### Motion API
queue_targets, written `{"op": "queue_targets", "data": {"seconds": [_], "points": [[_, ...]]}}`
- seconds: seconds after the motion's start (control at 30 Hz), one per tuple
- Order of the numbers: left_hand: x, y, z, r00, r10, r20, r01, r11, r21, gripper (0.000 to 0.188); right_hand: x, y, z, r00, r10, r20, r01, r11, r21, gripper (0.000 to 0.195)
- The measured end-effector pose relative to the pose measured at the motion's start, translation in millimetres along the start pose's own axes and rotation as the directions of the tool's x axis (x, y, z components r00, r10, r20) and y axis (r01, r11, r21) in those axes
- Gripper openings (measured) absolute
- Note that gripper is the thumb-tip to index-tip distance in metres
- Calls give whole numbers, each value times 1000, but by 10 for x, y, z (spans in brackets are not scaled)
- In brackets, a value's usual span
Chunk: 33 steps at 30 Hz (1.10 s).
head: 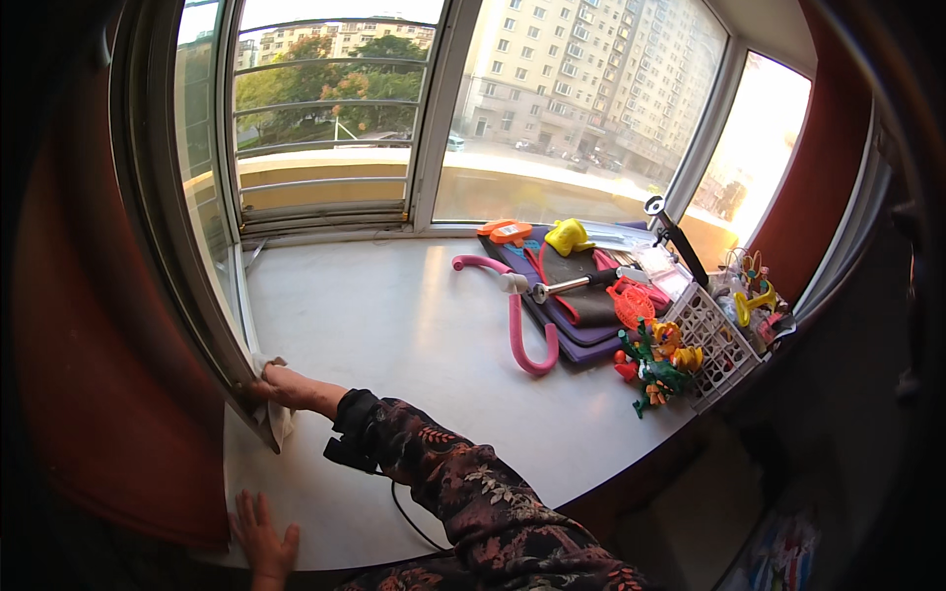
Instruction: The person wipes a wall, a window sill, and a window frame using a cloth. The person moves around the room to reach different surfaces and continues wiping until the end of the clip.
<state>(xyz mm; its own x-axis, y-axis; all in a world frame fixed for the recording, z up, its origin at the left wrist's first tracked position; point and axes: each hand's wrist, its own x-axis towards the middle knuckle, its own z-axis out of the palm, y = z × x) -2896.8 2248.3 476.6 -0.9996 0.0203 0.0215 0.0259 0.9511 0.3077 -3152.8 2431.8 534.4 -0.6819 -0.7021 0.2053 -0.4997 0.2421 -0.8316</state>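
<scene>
My right hand [284, 384] grips a pale cloth [281, 424] and presses it against the lower end of the window frame [203, 332] at the left. Part of the cloth hangs below the fingers. The arm reaches across in a dark floral sleeve [473, 473], with a dark band at the cuff. My left hand [266, 533] rests palm down, fingers spread, on the near left corner of the white windowsill [355, 318]; nothing is in it.
Purple folded mats [591, 343] lie at the sill's right, under a pink foam-covered exerciser [533, 362] and an orange box cutter-like item [511, 233]. Beside them are a white plastic basket [713, 343] and several toy figures [658, 369]. A black cable [408, 517] loops below my sleeve.
</scene>
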Motion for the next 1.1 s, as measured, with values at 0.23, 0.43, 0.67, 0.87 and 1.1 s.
{"op": "queue_targets", "data": {"seconds": [0.23, 0.43, 0.67, 0.87, 1.1], "points": [[-90, -153, 67, 998, 10, -68, -8, 999, 34, 80, 381, -1257, -496, 847, -338, -411, 492, 791, 364, 50], [-11, 32, 96, 995, 83, -56, -81, 996, 31, 81, 780, -1976, -1274, 547, -662, -512, 750, 659, -50, 51], [-77, 38, 37, 997, 36, -72, -36, 999, -1, 79, 1208, -1181, -861, 812, -326, -484, 341, 938, -59, 39], [-11, -42, 131, 977, 155, -148, -146, 987, 74, 78, 708, -821, -602, 906, -112, -409, 58, 988, -141, 34], [-76, -169, 116, 959, 166, -231, -153, 985, 76, 74, 481, -221, 12, 908, 363, -211, -186, 798, 573, 42]]}}
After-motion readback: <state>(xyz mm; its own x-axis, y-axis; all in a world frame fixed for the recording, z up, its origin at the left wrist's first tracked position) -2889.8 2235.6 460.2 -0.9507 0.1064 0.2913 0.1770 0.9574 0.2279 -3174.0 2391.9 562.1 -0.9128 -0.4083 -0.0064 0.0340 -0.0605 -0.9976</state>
